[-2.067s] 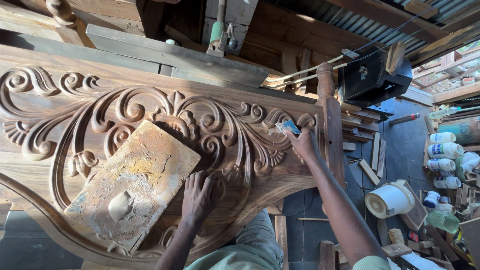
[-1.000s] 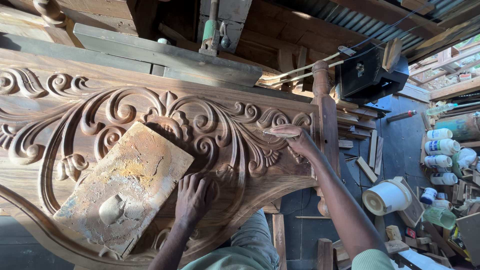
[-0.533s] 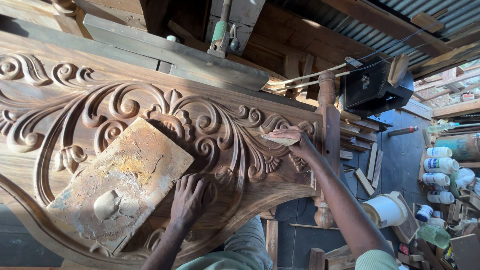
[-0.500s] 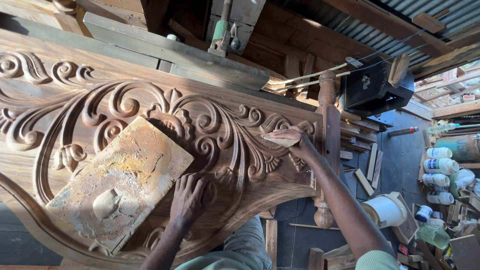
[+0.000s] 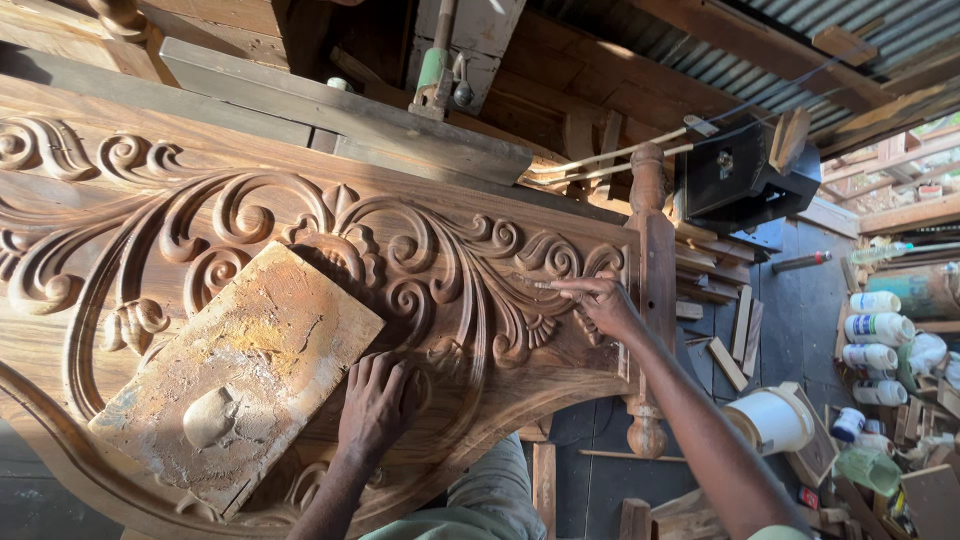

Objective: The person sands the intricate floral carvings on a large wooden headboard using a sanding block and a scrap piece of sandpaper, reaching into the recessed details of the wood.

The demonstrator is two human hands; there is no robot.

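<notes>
the right hand [image 5: 600,300] has slid left along the carved wooden panel [image 5: 450,290] — fingers pinched on a small rubbing piece; the left hand [image 5: 375,400] stays flat, open, beside the stained board [image 5: 240,370].

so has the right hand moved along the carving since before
Yes. The right hand slid left along the carved panel, away from the turned post that it was beside.

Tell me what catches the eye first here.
A big carved wooden panel with curling scrolls fills the left and middle. A flat stained board lies on its lower left, with the left hand resting on the panel at the board's right edge. The right hand presses on the carving near the panel's right end.
</notes>
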